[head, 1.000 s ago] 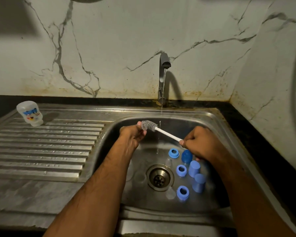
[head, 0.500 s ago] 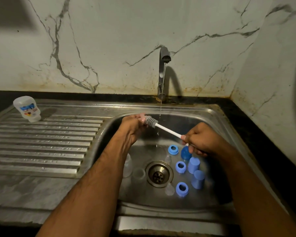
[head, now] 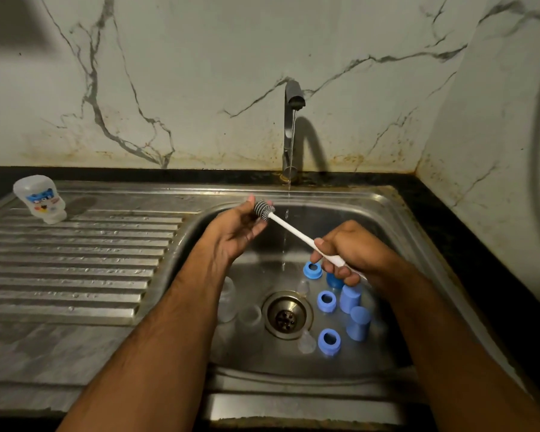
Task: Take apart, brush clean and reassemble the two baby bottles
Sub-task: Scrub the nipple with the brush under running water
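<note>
My right hand [head: 346, 254] grips the white handle of a bottle brush [head: 289, 227] over the sink basin [head: 396, 232]. The grey bristle head [head: 264, 210] lies between the thumb and fingers of my left hand [head: 237, 232], which is turned palm up. Below, on the basin floor, lie three blue screw rings [head: 326, 301] and blue caps [head: 358, 322]. Clear bottle bodies [head: 228, 299] stand by my left forearm. Clear teats [head: 306, 342] lie near the drain [head: 286, 314].
The tap [head: 293, 98] runs a thin stream into the basin just right of the brush head. A small printed bottle [head: 39, 198] stands upside down at the far left of the ribbed drainboard [head: 75, 269]. Marble walls close the back and right.
My left hand has turned palm up around the bristle head. My right hand has slid along the handle, and more of its end now shows below the fingers.
</note>
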Demonstrator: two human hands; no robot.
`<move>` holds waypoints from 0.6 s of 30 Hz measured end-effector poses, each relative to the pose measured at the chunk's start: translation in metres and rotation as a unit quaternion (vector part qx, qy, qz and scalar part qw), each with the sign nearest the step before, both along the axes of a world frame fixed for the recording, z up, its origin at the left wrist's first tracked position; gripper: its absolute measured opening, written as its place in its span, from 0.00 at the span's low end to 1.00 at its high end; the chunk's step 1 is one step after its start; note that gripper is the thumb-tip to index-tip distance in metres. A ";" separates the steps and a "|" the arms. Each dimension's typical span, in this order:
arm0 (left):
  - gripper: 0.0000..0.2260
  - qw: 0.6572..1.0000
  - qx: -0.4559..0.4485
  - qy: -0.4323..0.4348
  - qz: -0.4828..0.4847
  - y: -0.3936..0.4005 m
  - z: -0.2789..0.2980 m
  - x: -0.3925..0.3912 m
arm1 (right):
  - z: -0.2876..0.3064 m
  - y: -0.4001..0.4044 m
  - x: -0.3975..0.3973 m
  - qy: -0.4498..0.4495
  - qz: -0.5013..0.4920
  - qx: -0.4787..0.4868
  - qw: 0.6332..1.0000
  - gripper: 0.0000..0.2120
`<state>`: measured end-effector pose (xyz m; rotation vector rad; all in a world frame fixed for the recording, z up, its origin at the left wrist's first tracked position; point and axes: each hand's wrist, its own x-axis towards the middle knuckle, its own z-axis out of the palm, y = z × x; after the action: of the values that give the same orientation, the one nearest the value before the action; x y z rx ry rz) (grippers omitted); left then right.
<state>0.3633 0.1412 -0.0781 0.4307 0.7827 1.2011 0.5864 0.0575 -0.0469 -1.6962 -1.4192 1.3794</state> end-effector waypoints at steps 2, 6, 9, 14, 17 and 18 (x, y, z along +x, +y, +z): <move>0.08 1.000 -0.001 -0.002 -0.014 -0.001 0.000 -0.001 | -0.001 0.001 0.007 0.028 0.008 0.001 1.000 0.14; 0.10 0.991 -0.079 0.107 0.028 -0.001 -0.010 0.002 | -0.007 0.003 0.003 -0.250 0.002 0.151 0.956 0.10; 0.17 0.987 -0.084 0.128 0.049 0.002 -0.015 0.001 | -0.009 0.000 -0.004 -0.361 0.016 0.236 0.902 0.11; 0.06 0.990 -0.036 0.125 0.060 0.010 -0.013 -0.001 | -0.004 -0.003 -0.013 -0.303 0.009 0.224 0.926 0.15; 0.06 0.995 0.014 0.086 0.055 0.010 -0.011 0.000 | 0.001 -0.002 -0.009 -0.052 -0.027 0.055 0.997 0.14; 0.06 0.996 0.028 0.061 0.056 0.009 -0.008 0.001 | 0.002 -0.002 -0.005 0.019 -0.020 0.011 1.000 0.15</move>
<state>0.3640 0.1497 -0.0863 0.5166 0.8886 1.3130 0.5818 0.0555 -0.0450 -1.6675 -1.3683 1.3631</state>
